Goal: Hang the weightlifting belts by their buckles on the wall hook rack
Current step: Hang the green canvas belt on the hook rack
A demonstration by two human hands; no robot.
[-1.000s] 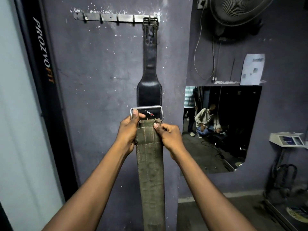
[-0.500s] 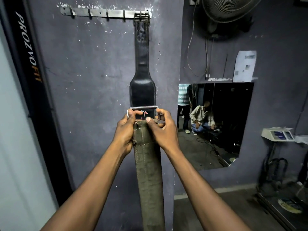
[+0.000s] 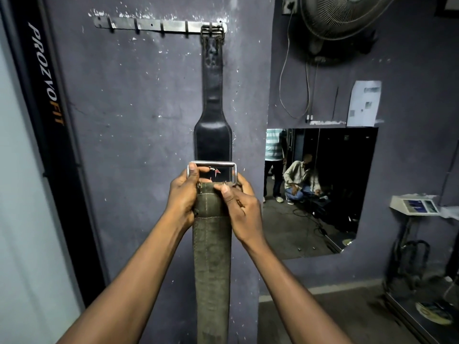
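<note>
A metal hook rack (image 3: pixel 154 25) is screwed high on the grey wall. A black leather belt (image 3: pixel 212 135) hangs from its rightmost hook by the buckle (image 3: pixel 211 31). I hold an olive green belt (image 3: pixel 211 264) upright in front of the black one, well below the rack. Its silver rectangular buckle (image 3: pixel 211 164) points up. My left hand (image 3: pixel 182 194) grips the belt's top left edge with the thumb on the buckle frame. My right hand (image 3: pixel 242 207) grips the top right edge, thumb on the webbing.
Several hooks left of the black belt are bare. A black PROZVOFIT banner (image 3: pixel 47 78) runs down the left. A wall fan (image 3: pixel 345 18) and its cables hang at upper right. A mirror (image 3: pixel 320 192) shows people. A scale display (image 3: pixel 414 204) stands at far right.
Both hands shifted their hold at the top of the green belt; the right hand moved up and over its top right corner, and the buckle now stands up more squarely.
</note>
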